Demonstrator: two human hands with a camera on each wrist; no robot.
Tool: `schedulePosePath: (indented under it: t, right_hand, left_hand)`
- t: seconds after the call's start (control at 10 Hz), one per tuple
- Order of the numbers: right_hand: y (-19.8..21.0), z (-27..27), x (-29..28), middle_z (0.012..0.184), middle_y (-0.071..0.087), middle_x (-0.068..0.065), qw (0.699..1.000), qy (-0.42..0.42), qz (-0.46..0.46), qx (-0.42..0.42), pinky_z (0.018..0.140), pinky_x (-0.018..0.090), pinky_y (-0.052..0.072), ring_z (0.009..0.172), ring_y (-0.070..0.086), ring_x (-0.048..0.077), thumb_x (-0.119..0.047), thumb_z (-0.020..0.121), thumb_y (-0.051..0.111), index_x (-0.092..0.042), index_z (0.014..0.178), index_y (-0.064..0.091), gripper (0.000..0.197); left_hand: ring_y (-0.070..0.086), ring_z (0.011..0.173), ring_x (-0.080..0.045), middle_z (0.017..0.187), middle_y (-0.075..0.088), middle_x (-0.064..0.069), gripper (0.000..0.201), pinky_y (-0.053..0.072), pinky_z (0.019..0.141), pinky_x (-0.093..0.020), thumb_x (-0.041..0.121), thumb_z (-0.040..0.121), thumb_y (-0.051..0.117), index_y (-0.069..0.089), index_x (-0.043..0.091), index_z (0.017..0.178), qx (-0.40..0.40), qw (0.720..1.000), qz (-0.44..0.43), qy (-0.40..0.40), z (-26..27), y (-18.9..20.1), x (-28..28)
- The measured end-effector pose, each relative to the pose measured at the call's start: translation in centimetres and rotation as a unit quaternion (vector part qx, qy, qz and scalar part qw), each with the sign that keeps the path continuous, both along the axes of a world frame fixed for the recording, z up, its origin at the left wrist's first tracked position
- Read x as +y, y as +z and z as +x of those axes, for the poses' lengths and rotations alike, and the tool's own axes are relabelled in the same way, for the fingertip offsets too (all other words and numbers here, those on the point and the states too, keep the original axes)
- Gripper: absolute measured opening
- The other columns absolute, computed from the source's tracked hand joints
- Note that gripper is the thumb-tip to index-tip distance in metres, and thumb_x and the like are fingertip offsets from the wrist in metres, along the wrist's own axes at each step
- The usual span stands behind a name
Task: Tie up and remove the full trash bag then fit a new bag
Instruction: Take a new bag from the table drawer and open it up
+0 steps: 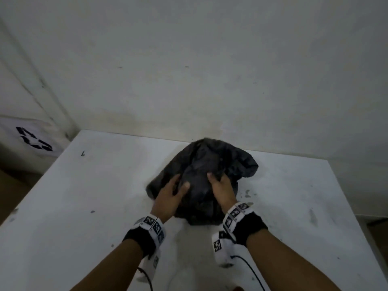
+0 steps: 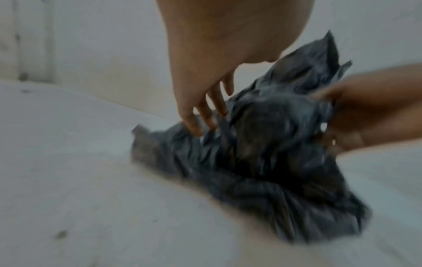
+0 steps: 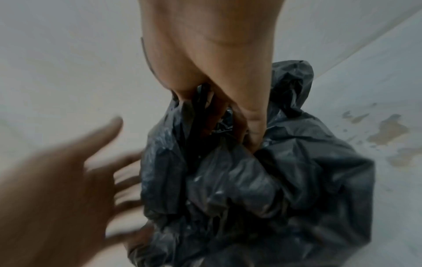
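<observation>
A crumpled black trash bag (image 1: 220, 158) lies on a white table (image 1: 84, 206), near its back edge. My left hand (image 1: 171, 193) rests against the bag's left side with fingers straight and spread; the left wrist view shows its fingertips (image 2: 196, 126) touching the plastic (image 2: 274, 162). My right hand (image 1: 220, 185) is on the bag's right side. In the right wrist view its fingers (image 3: 255, 122) dig into the folds of the bag (image 3: 297, 162) and pinch them. Both wrist views are blurred. No bin is in view.
A white wall runs right behind the table. At the far left, below table height, stands a white object with a black recycling mark (image 1: 33, 139). Brownish stains (image 1: 248, 193) mark the table right of the bag. The table's right edge (image 1: 346, 196) drops off.
</observation>
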State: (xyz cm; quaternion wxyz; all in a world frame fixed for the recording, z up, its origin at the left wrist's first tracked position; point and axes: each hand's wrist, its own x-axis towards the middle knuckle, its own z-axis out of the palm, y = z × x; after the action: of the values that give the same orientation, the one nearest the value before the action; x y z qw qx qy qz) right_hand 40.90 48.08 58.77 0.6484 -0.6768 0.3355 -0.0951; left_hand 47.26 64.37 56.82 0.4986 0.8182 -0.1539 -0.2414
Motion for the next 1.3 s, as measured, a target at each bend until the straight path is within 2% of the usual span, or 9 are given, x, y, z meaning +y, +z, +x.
schedulePosePath:
  t: [0.2, 0.3, 0.4, 0.5, 0.6, 0.9, 1.0, 1.2, 1.3]
  right_hand:
    - [3.2, 1.3, -2.1, 0.134, 0.054, 0.000, 0.992, -0.108, 0.047, -0.041, 0.108, 0.045, 0.042, 0.122, 0.053, 0.026, -0.039, 0.095, 0.055, -0.010, 0.139, 0.047, 0.054]
    - [4.2, 1.3, -3.0, 0.130, 0.060, 0.009, 0.986, -0.136, 0.084, -0.053, 0.099, 0.046, 0.049, 0.113, 0.059, 0.030, -0.041, 0.096, 0.052, -0.007, 0.134, 0.053, 0.051]
    - [5.1, 1.2, -3.9, 0.124, 0.061, 0.016, 0.977, -0.166, 0.120, -0.064, 0.097, 0.045, 0.049, 0.111, 0.059, 0.035, -0.037, 0.099, 0.047, 0.002, 0.129, 0.054, 0.050]
    - [5.4, 0.9, -4.4, 0.123, 0.061, 0.019, 0.981, -0.160, 0.105, -0.042, 0.097, 0.047, 0.049, 0.111, 0.058, 0.038, -0.039, 0.100, 0.044, 0.004, 0.128, 0.054, 0.052]
    - [4.8, 0.2, -4.7, 0.117, 0.063, 0.019, 0.990, -0.132, 0.051, -0.005, 0.091, 0.044, 0.050, 0.105, 0.060, 0.036, -0.044, 0.099, 0.042, 0.003, 0.123, 0.057, 0.055]
    - [3.1, -0.3, -7.4, 0.119, 0.062, 0.021, 0.961, -0.265, -0.078, -0.013, 0.096, 0.052, 0.048, 0.108, 0.059, 0.036, -0.036, 0.094, 0.052, -0.010, 0.110, 0.060, 0.032]
    - [4.2, 0.8, -6.4, 0.128, 0.058, 0.009, 0.973, -0.200, -0.057, -0.104, 0.088, 0.045, 0.052, 0.102, 0.060, 0.025, -0.031, 0.095, 0.051, -0.033, 0.125, 0.048, 0.031]
    - [0.3, -0.7, -3.6, 0.162, 0.007, 0.006, 0.983, 0.029, -0.145, 0.106, 0.118, 0.043, 0.022, 0.147, 0.017, 0.026, -0.040, 0.085, 0.068, -0.028, 0.152, -0.010, 0.105]
    - [-2.0, -2.0, -2.5, 0.158, 0.021, 0.007, 0.986, 0.081, -0.048, 0.137, 0.113, 0.038, 0.033, 0.141, 0.033, 0.027, -0.034, 0.084, 0.072, -0.024, 0.149, -0.022, 0.115]
  left_hand:
    - [0.039, 0.134, -0.026, 0.149, 0.037, -0.001, 0.114, 0.037, 0.108, -0.045, 0.093, 0.052, 0.050, 0.029, 0.032, 0.146, -0.004, 0.976, 0.197, -0.093, 0.0, -4.1, 3.9]
    - [0.035, 0.129, -0.033, 0.141, 0.032, -0.013, 0.094, 0.037, 0.106, -0.045, 0.066, 0.064, 0.072, 0.040, 0.012, 0.134, -0.082, 0.972, 0.190, 0.108, -0.2, -2.8, 3.5]
    - [0.034, 0.131, -0.036, 0.145, 0.030, -0.018, 0.111, 0.035, 0.107, -0.046, 0.055, 0.059, 0.083, 0.028, 0.005, 0.142, 0.080, 0.954, 0.104, 0.269, 1.2, -1.9, 3.3]
    - [0.056, 0.112, -0.035, 0.131, 0.055, -0.016, 0.075, 0.050, 0.084, -0.042, 0.045, 0.074, 0.077, 0.047, 0.009, 0.133, 0.326, 0.926, -0.075, 0.173, 1.5, -1.3, 2.6]
    - [0.061, 0.101, -0.037, 0.124, 0.059, -0.026, 0.036, 0.051, 0.090, -0.048, 0.013, 0.092, 0.060, 0.056, -0.010, 0.120, 0.307, 0.927, -0.132, 0.172, 2.4, -1.6, 2.2]
    - [0.049, 0.120, -0.044, 0.131, 0.051, -0.031, 0.041, 0.039, 0.098, -0.040, 0.015, 0.100, 0.039, 0.048, -0.015, 0.126, 0.117, 0.950, -0.004, 0.290, 6.8, 0.4, 3.4]
    - [0.049, 0.121, -0.044, 0.130, 0.052, -0.032, 0.040, 0.041, 0.099, -0.042, 0.014, 0.100, 0.035, 0.050, -0.015, 0.124, 0.144, 0.939, 0.016, 0.312, 7.1, 0.1, 3.8]
    - [0.048, 0.126, -0.033, 0.138, 0.049, -0.021, 0.033, 0.034, 0.101, -0.033, 0.007, 0.102, 0.034, 0.048, -0.007, 0.128, 0.217, 0.903, -0.018, 0.369, 5.7, -1.6, 6.3]
    - [0.047, 0.125, -0.038, 0.139, 0.046, -0.025, 0.047, 0.037, 0.104, -0.037, 0.021, 0.098, 0.048, 0.044, -0.011, 0.132, 0.259, 0.880, -0.074, 0.391, 4.8, -2.6, 7.7]
